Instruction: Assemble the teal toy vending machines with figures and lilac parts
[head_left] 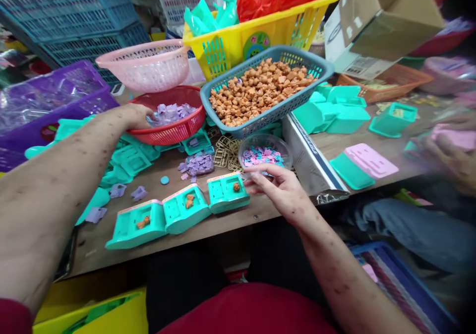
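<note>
Left hand (136, 117) reaches into red round plastic basket (174, 133), fingers hidden among lilac pieces (171, 113), grip unclear; right hand (280, 189) half-open beside teal plastic case (227, 192) on worktop (230, 220).

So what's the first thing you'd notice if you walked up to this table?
Probably the grey-blue basket heaped with little orange figures, right in the middle at the back. Then the three teal trays lined up at the front edge, each with an orange figure in it. The left hand reaches into a red basket of purple pieces, and the right hand hovers by a clear bowl of pink and blue bits.
</note>
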Action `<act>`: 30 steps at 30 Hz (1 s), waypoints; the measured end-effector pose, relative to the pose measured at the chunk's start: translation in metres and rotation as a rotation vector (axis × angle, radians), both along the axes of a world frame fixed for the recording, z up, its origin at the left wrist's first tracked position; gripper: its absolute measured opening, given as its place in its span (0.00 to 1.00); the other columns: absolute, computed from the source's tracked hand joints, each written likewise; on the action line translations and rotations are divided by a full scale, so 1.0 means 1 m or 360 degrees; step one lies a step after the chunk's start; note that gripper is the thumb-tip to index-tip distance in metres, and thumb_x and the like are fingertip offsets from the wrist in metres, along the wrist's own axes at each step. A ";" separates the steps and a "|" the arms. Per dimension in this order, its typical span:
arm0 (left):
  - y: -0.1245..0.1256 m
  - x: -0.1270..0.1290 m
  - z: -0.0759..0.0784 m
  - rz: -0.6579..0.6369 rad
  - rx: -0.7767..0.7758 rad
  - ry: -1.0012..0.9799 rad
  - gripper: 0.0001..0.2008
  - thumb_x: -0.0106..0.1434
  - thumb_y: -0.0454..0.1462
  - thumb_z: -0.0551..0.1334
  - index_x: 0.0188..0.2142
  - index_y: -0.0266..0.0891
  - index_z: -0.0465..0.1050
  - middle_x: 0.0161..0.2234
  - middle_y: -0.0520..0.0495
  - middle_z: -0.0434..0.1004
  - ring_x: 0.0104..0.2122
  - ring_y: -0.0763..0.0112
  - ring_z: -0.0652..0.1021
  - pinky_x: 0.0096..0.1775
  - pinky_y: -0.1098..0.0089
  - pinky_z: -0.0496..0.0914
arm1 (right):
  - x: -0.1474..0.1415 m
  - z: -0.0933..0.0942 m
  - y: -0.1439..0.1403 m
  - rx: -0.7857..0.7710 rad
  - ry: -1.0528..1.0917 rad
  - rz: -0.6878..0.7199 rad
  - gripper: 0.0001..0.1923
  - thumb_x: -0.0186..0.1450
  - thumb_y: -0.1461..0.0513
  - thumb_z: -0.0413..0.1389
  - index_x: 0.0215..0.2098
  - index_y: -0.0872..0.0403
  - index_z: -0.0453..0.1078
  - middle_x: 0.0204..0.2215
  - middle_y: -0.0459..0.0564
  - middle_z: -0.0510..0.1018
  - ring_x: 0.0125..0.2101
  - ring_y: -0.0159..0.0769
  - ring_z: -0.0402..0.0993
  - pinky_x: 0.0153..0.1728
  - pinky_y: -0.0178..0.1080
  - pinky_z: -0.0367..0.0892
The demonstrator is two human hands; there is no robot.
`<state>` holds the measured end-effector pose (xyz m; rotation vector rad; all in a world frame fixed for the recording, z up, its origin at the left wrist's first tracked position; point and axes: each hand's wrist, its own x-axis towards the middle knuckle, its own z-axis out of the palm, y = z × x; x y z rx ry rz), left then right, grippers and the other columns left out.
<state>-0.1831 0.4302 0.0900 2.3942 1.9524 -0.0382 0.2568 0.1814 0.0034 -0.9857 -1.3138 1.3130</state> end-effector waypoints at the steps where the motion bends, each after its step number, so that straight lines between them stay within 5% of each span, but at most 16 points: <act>1: -0.005 0.003 0.003 0.0068 0.0005 0.0013 0.17 0.74 0.49 0.70 0.45 0.36 0.80 0.44 0.47 0.83 0.46 0.60 0.83 0.53 0.55 0.79 | 0.000 -0.001 0.000 0.0061 -0.0052 -0.0002 0.17 0.69 0.48 0.70 0.48 0.49 0.85 0.44 0.52 0.90 0.44 0.43 0.89 0.45 0.43 0.85; 4: -0.025 0.013 0.015 0.0220 0.0102 -0.0062 0.15 0.75 0.46 0.70 0.48 0.36 0.80 0.48 0.45 0.84 0.50 0.59 0.83 0.56 0.53 0.79 | -0.001 -0.005 -0.003 0.0238 -0.0186 0.0010 0.15 0.67 0.50 0.72 0.47 0.49 0.87 0.51 0.53 0.89 0.55 0.48 0.85 0.56 0.48 0.82; 8: -0.069 0.024 0.041 0.0301 0.0475 -0.0376 0.19 0.80 0.44 0.61 0.47 0.25 0.79 0.46 0.48 0.83 0.57 0.64 0.79 0.69 0.56 0.67 | -0.001 -0.008 -0.010 0.0326 -0.0411 -0.0113 0.11 0.70 0.51 0.69 0.39 0.50 0.81 0.37 0.50 0.85 0.36 0.40 0.82 0.39 0.42 0.79; 11: -0.128 0.040 0.048 0.0272 0.0625 -0.0640 0.24 0.81 0.43 0.52 0.51 0.17 0.74 0.44 0.48 0.83 0.52 0.68 0.81 0.62 0.55 0.71 | -0.004 -0.011 -0.013 0.0299 -0.0365 -0.0143 0.12 0.76 0.54 0.62 0.37 0.49 0.67 0.42 0.50 0.84 0.36 0.38 0.81 0.40 0.43 0.79; 13: -0.177 0.057 0.036 0.0181 0.0516 -0.0866 0.22 0.80 0.43 0.57 0.58 0.22 0.71 0.40 0.49 0.84 0.41 0.71 0.85 0.51 0.60 0.78 | -0.009 -0.014 -0.011 0.0272 -0.0148 -0.0051 0.12 0.78 0.56 0.58 0.40 0.47 0.60 0.52 0.52 0.83 0.38 0.38 0.83 0.41 0.44 0.80; 15: -0.225 0.077 0.014 0.0036 0.0124 -0.1419 0.30 0.74 0.43 0.68 0.69 0.37 0.62 0.37 0.52 0.84 0.36 0.65 0.87 0.42 0.63 0.82 | -0.018 -0.016 -0.008 0.0330 -0.0058 0.0015 0.06 0.79 0.59 0.54 0.46 0.46 0.58 0.51 0.50 0.81 0.35 0.36 0.82 0.37 0.43 0.79; 18: -0.276 0.100 -0.020 -0.0014 -0.0207 -0.1361 0.19 0.76 0.47 0.65 0.62 0.46 0.75 0.44 0.47 0.85 0.42 0.60 0.86 0.41 0.63 0.81 | -0.031 -0.015 -0.003 0.0585 -0.0321 0.0021 0.15 0.78 0.64 0.51 0.61 0.46 0.62 0.41 0.45 0.74 0.33 0.36 0.76 0.37 0.42 0.74; 21: -0.293 0.107 -0.039 0.0008 -0.0235 -0.1249 0.16 0.79 0.46 0.60 0.59 0.47 0.78 0.53 0.45 0.84 0.51 0.58 0.84 0.50 0.60 0.79 | -0.043 -0.009 -0.002 0.0814 -0.0662 0.0086 0.17 0.77 0.64 0.52 0.62 0.49 0.68 0.39 0.46 0.73 0.39 0.40 0.75 0.45 0.46 0.73; 24: -0.291 0.101 -0.046 -0.0021 -0.0296 -0.1282 0.18 0.80 0.45 0.57 0.64 0.46 0.71 0.48 0.46 0.84 0.47 0.60 0.84 0.46 0.62 0.78 | -0.052 -0.006 -0.005 0.0949 -0.0814 0.0132 0.13 0.78 0.61 0.54 0.59 0.51 0.72 0.44 0.52 0.79 0.44 0.43 0.78 0.50 0.49 0.75; 27: -0.280 0.094 -0.054 -0.0181 -0.0338 -0.1251 0.17 0.80 0.43 0.56 0.65 0.47 0.69 0.48 0.47 0.84 0.46 0.61 0.84 0.47 0.62 0.78 | -0.056 -0.012 -0.006 0.0976 -0.0885 0.0126 0.15 0.78 0.60 0.57 0.61 0.51 0.72 0.48 0.55 0.82 0.46 0.45 0.80 0.52 0.50 0.76; 30: -0.266 0.096 -0.067 -0.0424 -0.0236 -0.1100 0.14 0.80 0.41 0.56 0.59 0.46 0.76 0.56 0.44 0.83 0.55 0.59 0.82 0.57 0.58 0.76 | -0.057 -0.021 -0.004 0.1031 -0.0943 0.0119 0.19 0.77 0.60 0.58 0.65 0.51 0.71 0.49 0.56 0.84 0.48 0.46 0.82 0.54 0.52 0.77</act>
